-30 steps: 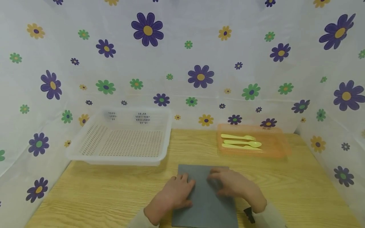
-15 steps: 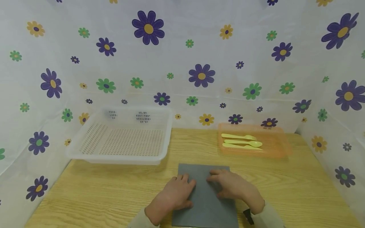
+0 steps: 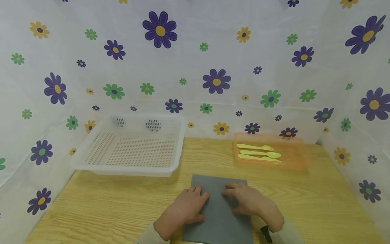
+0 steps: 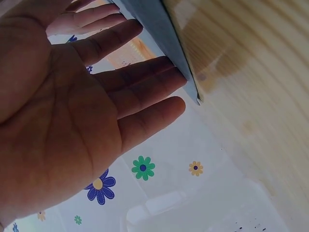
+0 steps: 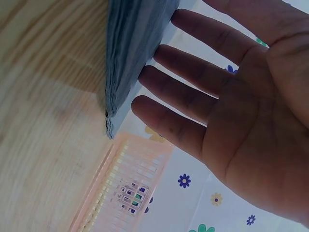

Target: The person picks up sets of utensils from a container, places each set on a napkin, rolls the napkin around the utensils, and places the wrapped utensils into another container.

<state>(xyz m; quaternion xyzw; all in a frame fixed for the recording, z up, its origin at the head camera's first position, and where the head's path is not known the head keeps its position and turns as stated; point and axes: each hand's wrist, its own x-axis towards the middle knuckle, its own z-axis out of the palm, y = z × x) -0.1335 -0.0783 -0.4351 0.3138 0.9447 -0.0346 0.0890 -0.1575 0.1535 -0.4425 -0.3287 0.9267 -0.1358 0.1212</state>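
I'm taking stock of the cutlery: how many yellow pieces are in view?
3, all lying in the orange basket: the fork at the back, the spoon in the middle, the knife in front.

Blue-gray folded cloth (image 3: pixel 217 217), rectangular with straight edges, lying flat on the bench (image 3: pixel 106 210), at the lower centre of the head view, near edge close to the bottom border, thin stacked layers showing at its side in the right wrist view
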